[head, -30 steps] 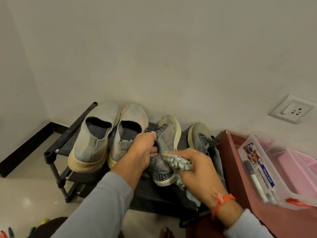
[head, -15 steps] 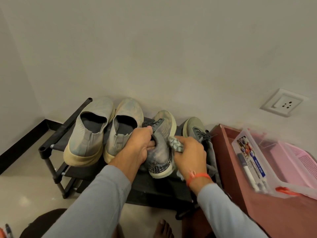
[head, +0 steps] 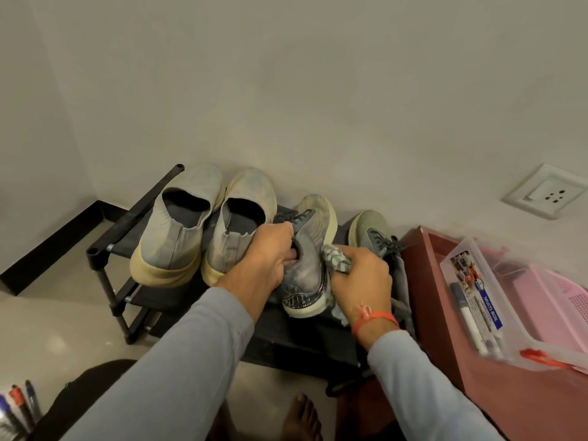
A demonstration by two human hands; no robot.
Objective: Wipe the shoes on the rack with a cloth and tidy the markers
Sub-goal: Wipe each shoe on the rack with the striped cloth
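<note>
Left hand [head: 265,259] grasps the grey lace-up sneaker [head: 307,265] at its collar, fingers tucked inside the opening. Right hand [head: 359,278] is clenched round a bunched grey cloth [head: 337,261], pressed against the sneaker's right flank. The sneaker sits on the top tier of the black shoe rack [head: 105,246], between the pair of beige slip-on shoes [head: 206,230] and its mate [head: 370,233].

Risks, as judged: the sneaker's heel lies near the rack's front edge, so a hard wipe could drag it off. The mate stands just beside the working hand and could be knocked toward the wall. The rack looks light and may shift under pressure.

Room: the maroon cabinet [head: 445,297] hems the right elbow. The clear marker box [head: 483,300] rests close to its near edge. Loose markers [head: 19,405] lie on the floor at lower left, still untidied. A bare foot [head: 302,421] sits below the rack.
</note>
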